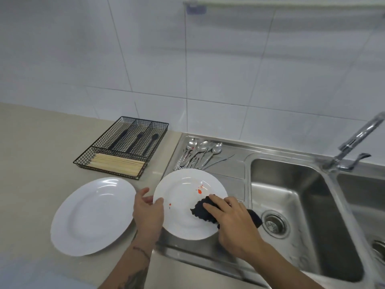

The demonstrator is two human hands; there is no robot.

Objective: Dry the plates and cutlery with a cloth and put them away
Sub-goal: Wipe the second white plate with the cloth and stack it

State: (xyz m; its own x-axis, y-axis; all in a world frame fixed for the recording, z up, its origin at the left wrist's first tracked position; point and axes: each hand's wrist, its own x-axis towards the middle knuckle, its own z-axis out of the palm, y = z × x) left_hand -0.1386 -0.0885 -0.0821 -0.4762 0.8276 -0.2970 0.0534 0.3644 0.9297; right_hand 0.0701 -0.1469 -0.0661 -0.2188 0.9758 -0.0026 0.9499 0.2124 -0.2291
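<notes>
L hand (148, 211) grips plate (187, 203) rim; R hand (233, 220) presses cloth (205, 210); wire tray (123, 146) w/ chopsticks (117, 164).

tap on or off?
Off, as far as the view shows: no water stream falls from the tap, and the sink basin below holds no standing water.

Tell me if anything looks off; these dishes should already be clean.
Yes: the round plate held by the left hand has orange-red spots near its centre, beside the dark cloth under the right hand. One spoon also shows a red speck.
</notes>
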